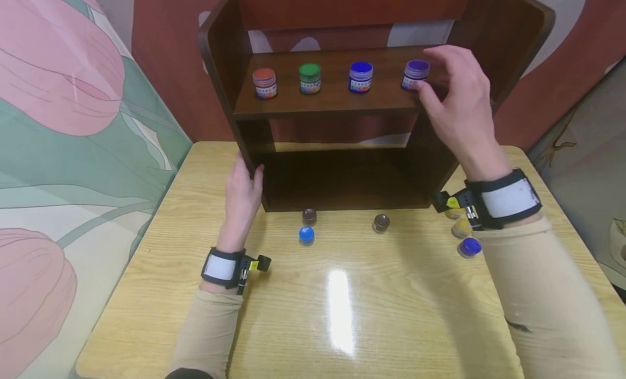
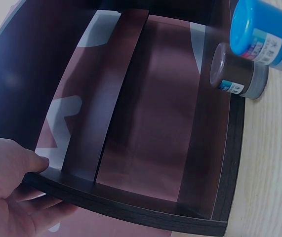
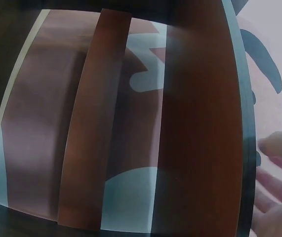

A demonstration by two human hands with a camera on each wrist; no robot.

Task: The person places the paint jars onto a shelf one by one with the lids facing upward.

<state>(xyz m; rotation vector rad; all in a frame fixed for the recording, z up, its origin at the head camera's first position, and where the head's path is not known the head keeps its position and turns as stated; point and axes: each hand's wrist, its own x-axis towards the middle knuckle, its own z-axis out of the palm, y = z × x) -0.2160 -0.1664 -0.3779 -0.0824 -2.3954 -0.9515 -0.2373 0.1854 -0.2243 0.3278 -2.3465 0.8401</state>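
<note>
A dark brown wooden shelf (image 1: 342,181) stands on the table. My left hand (image 1: 243,190) grips its left side panel low down; the left wrist view shows the thumb inside and the fingers behind the panel's edge. On the upper board my right hand (image 1: 462,94) is at a purple paint jar (image 1: 415,75), thumb over its lower right side and index finger above the lid, spread apart. To its left, spaced in a row, stand a dark blue paint jar (image 1: 361,77), a green paint jar (image 1: 310,79) and an orange-red paint jar (image 1: 265,83). The right wrist view hides the purple jar.
On the table (image 1: 371,314) before the shelf are a light blue jar (image 1: 306,235) and two dark brown jars (image 1: 309,216), (image 1: 381,223). Near the right wrist are a blue-violet jar (image 1: 469,247) and yellowish jars (image 1: 461,228). A patterned wall (image 1: 166,75) lies behind.
</note>
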